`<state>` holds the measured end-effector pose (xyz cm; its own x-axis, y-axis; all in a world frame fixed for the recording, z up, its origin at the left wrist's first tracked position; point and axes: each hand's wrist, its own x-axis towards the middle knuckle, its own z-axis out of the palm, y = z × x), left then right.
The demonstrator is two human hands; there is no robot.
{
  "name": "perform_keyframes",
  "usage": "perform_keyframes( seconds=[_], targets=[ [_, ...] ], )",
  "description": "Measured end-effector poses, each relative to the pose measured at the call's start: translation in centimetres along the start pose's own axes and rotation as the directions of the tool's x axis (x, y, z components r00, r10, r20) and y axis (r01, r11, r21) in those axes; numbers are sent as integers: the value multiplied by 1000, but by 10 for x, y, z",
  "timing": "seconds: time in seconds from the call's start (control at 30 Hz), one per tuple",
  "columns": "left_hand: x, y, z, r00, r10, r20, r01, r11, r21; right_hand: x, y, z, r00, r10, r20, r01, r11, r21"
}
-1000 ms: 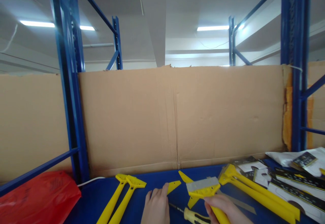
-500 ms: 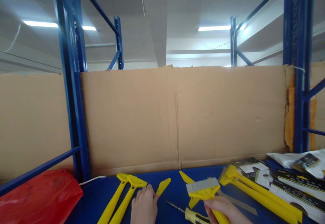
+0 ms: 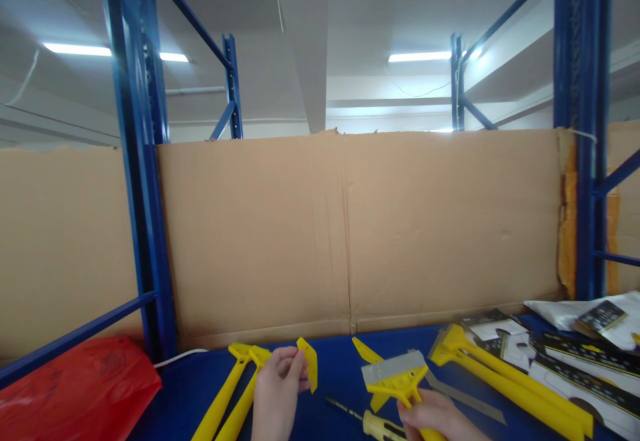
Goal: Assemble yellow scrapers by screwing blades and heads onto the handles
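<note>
A small yellow plastic plate (image 3: 309, 365) with angled ends is pinched in my left hand (image 3: 281, 384), its face turned toward me. My right hand (image 3: 434, 414) grips the yellow handle of a scraper (image 3: 395, 376) with a wide grey metal blade across its head. Behind that scraper, another yellow plastic plate (image 3: 367, 350) lies on the blue table, partly covered. Between my hands is a screwdriver (image 3: 375, 424) with a pale yellow handle. Two yellow scraper handles (image 3: 225, 388) lie just left of my left hand, one partly hidden by it.
More yellow scraper handles (image 3: 515, 382) lie at the right, near a thin metal strip (image 3: 467, 398) and black-and-white packaging cards (image 3: 590, 388). A red plastic bag (image 3: 75, 388) sits at the left. Cardboard (image 3: 260, 241) walls off the back between blue rack posts (image 3: 150, 228).
My left hand has lifted the small yellow plate off the table and turned it upright. My right hand with the scraper has shifted slightly left.
</note>
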<state>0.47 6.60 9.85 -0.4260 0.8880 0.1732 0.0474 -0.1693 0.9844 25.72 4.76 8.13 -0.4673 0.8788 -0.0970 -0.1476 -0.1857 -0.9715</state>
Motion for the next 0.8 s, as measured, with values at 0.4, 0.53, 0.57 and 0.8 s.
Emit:
perform_keyframes(
  seconds=[0.4,0.53,0.57,0.8],
  targets=[
    [-9,3,-8,963,106,248,-266,531,804,2,2,-1,1000,-10,11,10,999,-32],
    [-13,5,-9,950,-59,308,-257,416,872,3,2,0,1000,-18,8,18,999,-41],
    [-13,5,-9,948,-73,308,-250,425,870,3,2,1,1000,-19,7,20,999,-44],
    [-5,-7,-8,964,10,264,-222,573,789,2,0,3,999,-30,11,30,998,-54]
  ],
)
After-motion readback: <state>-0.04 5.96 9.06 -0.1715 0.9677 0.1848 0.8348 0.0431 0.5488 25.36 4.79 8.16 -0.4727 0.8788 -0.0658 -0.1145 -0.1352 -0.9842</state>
